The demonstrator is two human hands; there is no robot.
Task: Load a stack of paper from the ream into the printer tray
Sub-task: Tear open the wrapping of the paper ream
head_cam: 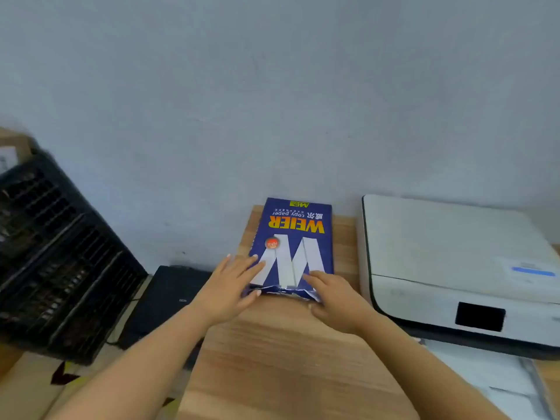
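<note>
A blue ream of copy paper lies flat on the wooden table, against the wall, its near end torn open. My left hand rests on the ream's near left corner, fingers spread on top and thumb at the torn edge. My right hand grips the near right corner at the torn wrapper. A white printer stands to the right of the ream. Its pulled-out paper tray shows at the lower right, with white sheets in it.
A black slatted plastic crate stands at the left, lower than the table. A black flat device with a cable lies beside the table's left edge. The pale wall rises directly behind the table.
</note>
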